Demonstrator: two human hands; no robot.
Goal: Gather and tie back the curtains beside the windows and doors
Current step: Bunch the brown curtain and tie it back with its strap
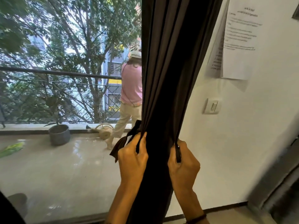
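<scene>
A dark brown curtain (168, 70) hangs gathered into a narrow bundle at the right edge of a large glass door (68, 167), next to a white wall. My left hand (131, 160) grips the bundle's left side and pinches a dark fabric tie-back strip (124, 141), whose loose end sticks out to the left. My right hand (183, 164) grips the bundle's right side, with the strip's other end (177, 152) caught between thumb and fingers. The two hands sit level, squeezing the folds between them at about waist height.
Beyond the glass lies a tiled balcony with a grey plant pot (59, 134), a cream watering can (104, 130) and a railing (56, 72). A person in a pink shirt (131, 84) stands out there. A light switch (212, 106) and taped papers (237, 39) are on the wall.
</scene>
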